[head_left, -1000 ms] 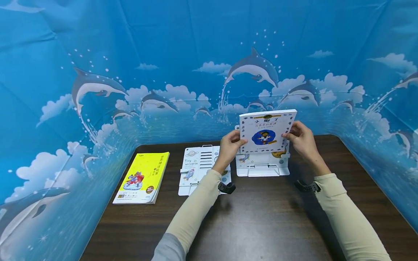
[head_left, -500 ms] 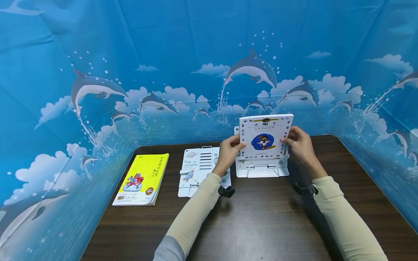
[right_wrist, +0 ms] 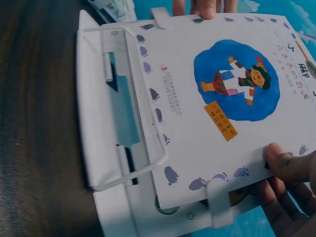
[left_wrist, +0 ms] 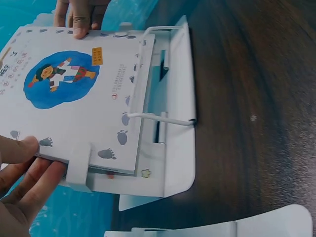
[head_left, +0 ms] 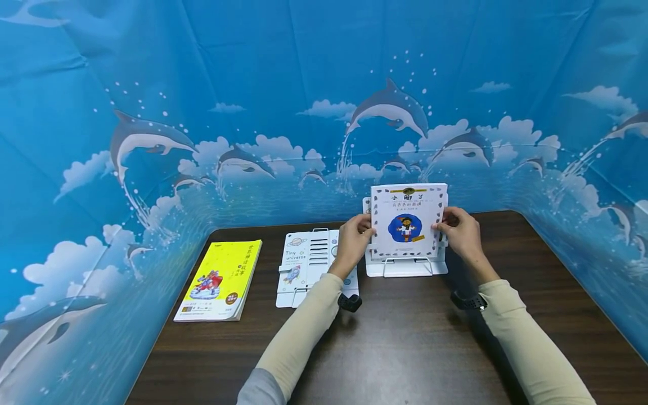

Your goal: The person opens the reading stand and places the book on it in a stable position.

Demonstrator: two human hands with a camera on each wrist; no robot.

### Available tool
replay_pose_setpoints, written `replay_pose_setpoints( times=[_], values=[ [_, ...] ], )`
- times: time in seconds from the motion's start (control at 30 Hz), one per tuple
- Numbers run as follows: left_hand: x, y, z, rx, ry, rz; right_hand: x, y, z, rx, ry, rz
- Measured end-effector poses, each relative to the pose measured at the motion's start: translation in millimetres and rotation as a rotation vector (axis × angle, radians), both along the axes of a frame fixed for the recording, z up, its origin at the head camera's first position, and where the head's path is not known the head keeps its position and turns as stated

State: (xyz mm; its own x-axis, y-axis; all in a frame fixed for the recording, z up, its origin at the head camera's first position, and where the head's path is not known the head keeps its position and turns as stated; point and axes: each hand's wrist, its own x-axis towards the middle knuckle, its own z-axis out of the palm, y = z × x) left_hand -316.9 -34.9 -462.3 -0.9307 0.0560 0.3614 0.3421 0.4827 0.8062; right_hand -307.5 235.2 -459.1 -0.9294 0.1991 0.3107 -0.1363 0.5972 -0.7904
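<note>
A white picture book [head_left: 405, 205] with a blue oval picture leans upright against a white metal book stand [head_left: 376, 270]. My left hand [head_left: 352, 243] pinches its left edge, thumb [left_wrist: 19, 149] on the cover and fingers behind. On the opposite edge my right hand [head_left: 462, 235] pinches the book the same way, its thumb [right_wrist: 289, 165] in front. The stand's wire page holder [left_wrist: 168, 119] reaches over the lower margin of the cover. Side tabs [right_wrist: 218, 202] of the stand sit at the book's edges. Most of the stand's back panel is hidden behind the book.
A second white stand [head_left: 291, 281], printed "Tiny universe", lies flat to the left, partly behind my left forearm. Farther left is a yellow book [head_left: 223, 275]. All rest on a dark wooden table [head_left: 395, 343]. A blue dolphin curtain [head_left: 283, 84] hangs close behind.
Both hands have lowered the picture book down onto the stand and shifted its right edge slightly left. It now covers more of the back panel. The yellow book and second stand stayed put.
</note>
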Motion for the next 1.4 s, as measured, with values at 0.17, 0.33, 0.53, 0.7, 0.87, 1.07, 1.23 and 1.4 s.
replay_pose_setpoints(
  times=[0.17, 0.33, 0.53, 0.7, 0.87, 1.07, 1.23, 1.4],
  values=[
    [2.0, 2.3, -3.1, -0.044, 0.045, 0.028, 1.9, -1.4, -7.4, 0.005, 0.024, -0.032],
    [4.0, 2.1, -5.4, -0.084, 0.046, 0.071, 5.0, -5.0, -12.2, -0.024, 0.025, -0.040],
    [4.6, 2.3, -10.3, -0.046, 0.025, 0.079, 8.8, -8.7, -18.1, -0.052, 0.002, -0.046],
    [3.3, 2.9, -9.9, -0.032, 0.050, 0.101, 8.6, -9.8, -19.5, -0.060, 0.019, -0.058],
    [3.0, 3.0, -9.3, -0.030, 0.044, 0.095, 9.3, -10.1, -19.8, -0.066, 0.012, -0.069],
    [2.0, 4.8, -10.9, -0.018, 0.038, 0.081, 10.1, -11.6, -19.8, -0.085, 0.009, -0.087],
    [3.3, 5.8, -12.9, -0.021, 0.018, 0.092, 9.7, -12.2, -20.8, -0.085, -0.004, -0.092],
    [3.4, 5.7, -13.2, -0.017, 0.014, 0.087, 9.8, -12.3, -20.2, -0.067, -0.005, -0.083]
  ],
)
